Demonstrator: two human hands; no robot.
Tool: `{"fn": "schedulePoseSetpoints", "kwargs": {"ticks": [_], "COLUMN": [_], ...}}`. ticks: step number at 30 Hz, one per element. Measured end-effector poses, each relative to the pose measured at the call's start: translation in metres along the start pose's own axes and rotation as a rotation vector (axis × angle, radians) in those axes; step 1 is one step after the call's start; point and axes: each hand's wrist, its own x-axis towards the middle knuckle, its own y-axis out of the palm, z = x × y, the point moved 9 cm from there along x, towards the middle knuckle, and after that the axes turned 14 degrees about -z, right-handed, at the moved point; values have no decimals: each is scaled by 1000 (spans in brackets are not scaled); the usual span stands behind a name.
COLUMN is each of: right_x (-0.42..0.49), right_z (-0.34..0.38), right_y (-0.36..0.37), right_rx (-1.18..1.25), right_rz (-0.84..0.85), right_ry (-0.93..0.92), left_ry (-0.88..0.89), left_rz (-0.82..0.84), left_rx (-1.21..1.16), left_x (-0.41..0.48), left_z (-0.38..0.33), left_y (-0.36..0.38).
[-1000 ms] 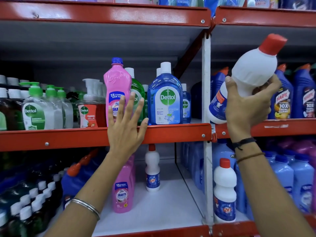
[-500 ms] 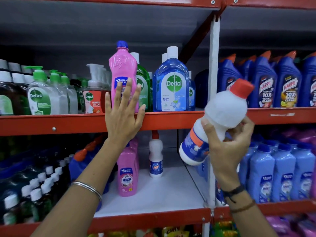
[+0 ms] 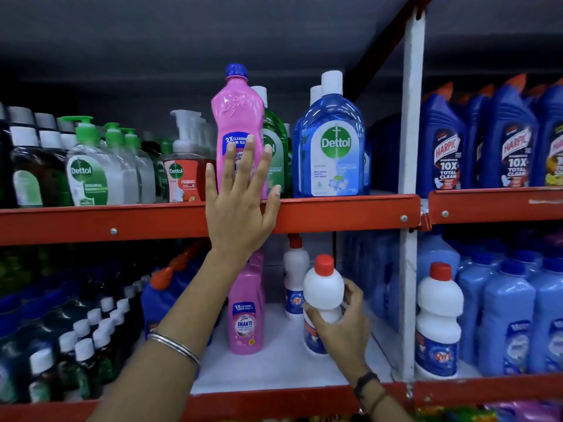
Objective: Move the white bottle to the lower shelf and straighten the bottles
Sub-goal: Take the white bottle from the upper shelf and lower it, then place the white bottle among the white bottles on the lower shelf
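The white bottle [image 3: 323,292] has a red cap and a blue label. It stands upright over the white floor of the lower shelf [image 3: 274,370], gripped low on its body by my right hand [image 3: 344,327]. A second white bottle [image 3: 295,278] stands just behind it to the left. My left hand [image 3: 240,205] is spread flat, fingers apart, against the red front edge of the upper shelf [image 3: 350,211] and the tall pink bottle [image 3: 239,123] standing there. Whether the held bottle's base touches the shelf is hidden by my hand.
A pink Shakti bottle [image 3: 246,312] stands on the lower shelf left of the white ones. A white upright post [image 3: 409,269] divides the bays; right of it stand another white bottle [image 3: 438,324] and light-blue bottles [image 3: 502,315]. Blue Dettol [image 3: 332,141] and Harpic bottles [image 3: 444,141] fill the upper shelf.
My right hand has brought the white bottle down and left, from tilted in front of the post into the lower shelf bay, now upright. My left hand has stayed on the upper shelf edge.
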Motion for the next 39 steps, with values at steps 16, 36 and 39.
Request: {"fn": "schedulePoseSetpoints", "kwargs": {"ticks": [16, 36, 39], "right_x": [13, 16, 26], "right_z": [-39, 14, 8], "right_y": [83, -54, -110], "right_rx": [-186, -83, -124], "right_rz": [140, -228, -466], "right_ry": [119, -250, -328], "left_ry": [-5, -3, 0], "left_rz": [-23, 8, 15], "left_rx": [-28, -26, -26], "left_x": [0, -1, -1], "left_z": [0, -1, -3], "left_y": [-1, 0, 0]}}
